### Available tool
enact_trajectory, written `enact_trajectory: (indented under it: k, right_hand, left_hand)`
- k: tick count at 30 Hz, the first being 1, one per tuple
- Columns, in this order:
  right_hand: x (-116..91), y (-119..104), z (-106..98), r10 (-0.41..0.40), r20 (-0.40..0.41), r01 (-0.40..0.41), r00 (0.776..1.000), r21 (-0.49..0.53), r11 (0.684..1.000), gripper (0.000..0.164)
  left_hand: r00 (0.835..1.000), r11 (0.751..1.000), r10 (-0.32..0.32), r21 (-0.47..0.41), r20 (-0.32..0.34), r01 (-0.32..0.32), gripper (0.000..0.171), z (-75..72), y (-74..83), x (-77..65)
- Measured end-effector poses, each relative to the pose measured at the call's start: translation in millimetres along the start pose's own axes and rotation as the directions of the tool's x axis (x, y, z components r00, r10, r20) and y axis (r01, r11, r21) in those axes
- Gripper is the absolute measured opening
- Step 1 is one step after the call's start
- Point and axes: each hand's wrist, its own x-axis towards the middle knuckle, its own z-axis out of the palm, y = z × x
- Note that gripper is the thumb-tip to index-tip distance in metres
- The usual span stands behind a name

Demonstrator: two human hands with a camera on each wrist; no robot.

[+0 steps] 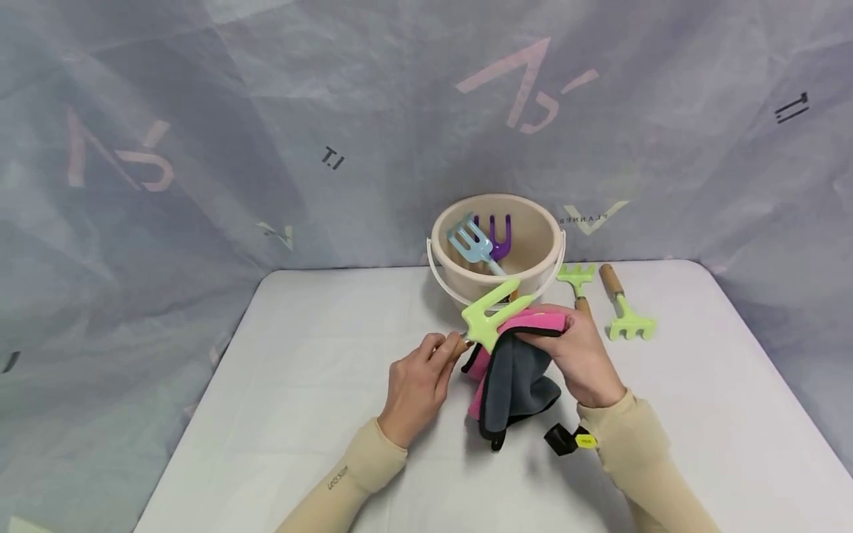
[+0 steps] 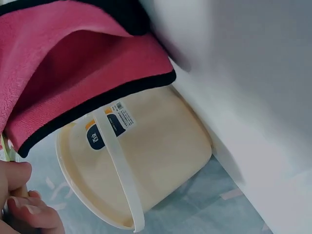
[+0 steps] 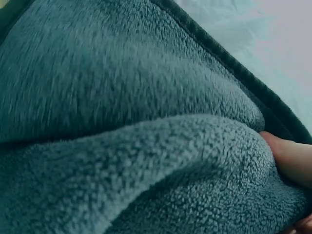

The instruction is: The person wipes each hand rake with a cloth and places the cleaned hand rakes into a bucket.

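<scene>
My left hand [image 1: 416, 385] grips the wooden handle of a light green garden hand fork [image 1: 481, 320], its prongs pointing up and to the right. The right hand [image 1: 580, 355] pinches the top of a pink and grey microfiber cloth [image 1: 520, 377] with black edging, which hangs down in folds. The cloth meets the fork's head. From the left wrist, the cloth's pink side [image 2: 97, 73] spreads above my fingers [image 2: 41, 214]. In the right wrist view the grey pile [image 3: 122, 107] fills most of the picture, with a fingertip [image 3: 292, 158] at its edge.
A cream bucket [image 1: 460, 277] with a white handle stands behind the hands, holding a light blue fork [image 1: 474, 244] and a purple fork [image 1: 501, 240]. To its right on the white table [image 1: 300, 355] lie two green rakes with wooden handles [image 1: 629, 322].
</scene>
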Motion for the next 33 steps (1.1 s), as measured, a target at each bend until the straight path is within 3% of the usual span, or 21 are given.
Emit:
enact_trajectory:
  k: [4, 7, 9, 11, 13, 14, 16, 20, 22, 26, 27, 29, 31, 33]
  right_hand:
    - [0.4, -2.2, -14.6, -0.003, -0.043, 0.006, 0.999, 0.06, 0.998, 0.04]
    - [2.2, -5.5, -26.0, -0.016, -0.106, 0.034, 0.994, 0.174, 0.984, 0.035]
    - [4.0, -7.7, -34.4, -0.043, -0.187, 0.099, 0.981, 0.301, 0.949, 0.032]
    - [5.9, -8.8, -41.3, -0.08, -0.273, 0.194, 0.959, 0.422, 0.885, 0.028]
    - [7.4, -9.0, -45.0, -0.14, -0.308, 0.286, 0.941, 0.505, 0.815, 0.024]
    - [8.2, -8.8, -45.3, -0.164, -0.303, 0.31, 0.939, 0.537, 0.785, 0.022]
    - [8.2, -7.5, -42.8, -0.21, -0.235, 0.31, 0.949, 0.579, 0.754, 0.019]
    - [5.4, -4.8, -34.3, -0.299, -0.053, 0.267, 0.953, 0.612, 0.744, 0.021]
    - [4.1, -4.1, -31.0, -0.351, 0.008, 0.269, 0.937, 0.627, 0.731, 0.027]
    - [2.0, -6.4, -25.9, -0.47, 0.067, 0.317, 0.88, 0.655, 0.686, 0.037]
    - [1.3, -6.8, -24.0, -0.491, 0.061, 0.341, 0.869, 0.645, 0.684, 0.038]
    - [0.6, -7.6, -19.7, -0.52, 0.037, 0.422, 0.853, 0.536, 0.731, 0.049]
    - [0.1, -5.5, -13.9, -0.533, 0.009, 0.498, 0.846, 0.34, 0.798, 0.067]
    - [1.5, -1.1, -6.8, -0.547, 0.01, 0.545, 0.837, 0.072, 0.836, 0.082]
  left_hand:
    - [1.0, 1.0, 0.006, -0.008, 0.013, -0.006, 0.031, 3.1, 0.1, -2.2]
    - [1.0, 1.0, -0.015, -0.01, 0.022, 0.015, 0.031, 3.0, -0.3, -3.8]
    - [0.999, 0.999, -0.043, -0.015, 0.027, 0.044, 0.031, 1.8, -1.5, -4.4]
    - [0.996, 0.996, -0.083, -0.027, 0.031, 0.084, 0.031, -0.1, -2.6, -4.3]
    - [0.993, 0.992, -0.115, -0.05, 0.031, 0.117, 0.032, -2.3, -3.1, -3.6]
    - [0.991, 0.99, -0.127, -0.063, 0.033, 0.129, 0.032, -3.3, -2.9, -3.1]
    - [0.989, 0.986, -0.14, -0.091, 0.039, 0.143, 0.033, -5.0, -1.6, -1.9]
    - [0.987, 0.977, -0.149, -0.143, 0.061, 0.156, 0.033, -7.5, 2.5, -0.1]
    - [0.985, 0.973, -0.154, -0.162, 0.073, 0.164, 0.032, -8.7, 4.1, 0.4]
    - [0.983, 0.972, -0.157, -0.163, 0.096, 0.171, 0.03, -12.0, 5.2, 1.9]
    - [0.983, 0.975, -0.152, -0.146, 0.1, 0.165, 0.03, -12.6, 5.0, 2.2]
    - [0.987, 0.986, -0.127, -0.098, 0.101, 0.137, 0.027, -13.5, 4.6, 3.0]
    - [0.992, 0.996, -0.076, -0.041, 0.098, 0.08, 0.026, -13.9, 4.5, 3.5]
    - [0.996, 1.0, -0.007, 0.012, 0.092, 0.006, 0.024, -13.9, 5.0, 4.0]
